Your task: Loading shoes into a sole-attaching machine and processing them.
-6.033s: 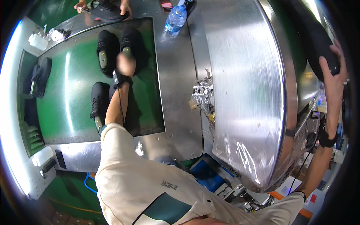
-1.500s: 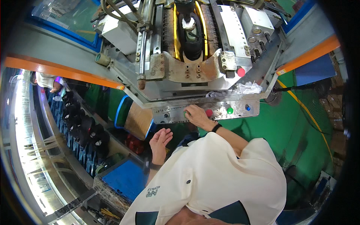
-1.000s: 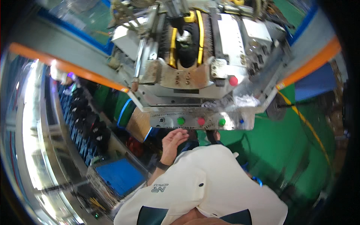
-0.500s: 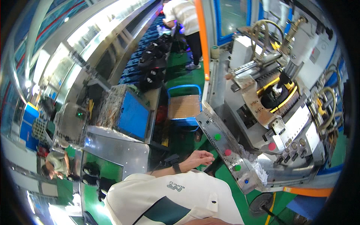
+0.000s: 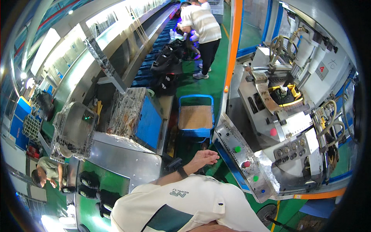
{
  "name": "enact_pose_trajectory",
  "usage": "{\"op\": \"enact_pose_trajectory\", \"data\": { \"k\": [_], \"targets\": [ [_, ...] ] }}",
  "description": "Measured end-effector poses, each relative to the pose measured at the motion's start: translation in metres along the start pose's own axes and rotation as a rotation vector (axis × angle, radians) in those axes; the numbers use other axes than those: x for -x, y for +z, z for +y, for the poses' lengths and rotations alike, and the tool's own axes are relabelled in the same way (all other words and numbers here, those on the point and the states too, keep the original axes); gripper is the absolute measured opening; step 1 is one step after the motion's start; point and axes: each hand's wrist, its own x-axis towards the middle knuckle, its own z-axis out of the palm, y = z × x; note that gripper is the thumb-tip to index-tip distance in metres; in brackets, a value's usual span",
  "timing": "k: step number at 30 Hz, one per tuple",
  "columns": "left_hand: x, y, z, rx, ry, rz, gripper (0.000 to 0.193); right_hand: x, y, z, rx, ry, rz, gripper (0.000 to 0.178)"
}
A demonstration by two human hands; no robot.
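My left hand (image 5: 204, 158) is held in front of my body, its fingers loosely curled together with nothing visible in them. A dark band sits on that wrist. The hand is nearest to a slanted metal control panel (image 5: 228, 136) with green, red and blue buttons, and does not touch it. Beyond the panel stands a machine with a curved brown metal plate (image 5: 266, 92). A black shoe-like piece (image 5: 279, 96) sits there among yellow parts, partly covered by a clamp. My right hand is not in view.
A blue-framed cart (image 5: 196, 117) with a brown top stands ahead. To the left are a metal-framed box with a blue side (image 5: 149, 123) and several black shoes (image 5: 89, 179) on a green surface. One person (image 5: 201, 25) bends over a conveyor; another (image 5: 50, 170) is at far left.
My view has shifted, so the machine and cart sit differently in it. My left hand stays in front of me, still loosely curled. More of the people by the conveyor shows.
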Motion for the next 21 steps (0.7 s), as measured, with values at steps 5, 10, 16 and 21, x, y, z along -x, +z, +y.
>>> {"op": "enact_pose_trajectory", "data": {
  "k": [5, 10, 16, 21],
  "targets": [
    [0.002, -0.014, -0.001, -0.01, -0.096, -0.076, 0.038, 0.033, 0.01, -0.024, 0.076, 0.032, 0.074, 0.022],
    [-0.024, -0.004, 0.006, -0.085, -0.142, -0.173, 0.036, 0.062, 0.009, -0.029, 0.132, 0.067, 0.131, 0.022],
    [-0.068, 0.057, 0.028, -0.124, -0.1, -0.254, 0.036, 0.079, -0.024, -0.01, 0.234, 0.064, 0.091, 0.022],
    [-0.096, 0.123, 0.011, -0.195, -0.19, -0.309, 0.037, 0.033, -0.037, 0.034, 0.069, -0.01, 0.025, 0.022]
  ]
}}
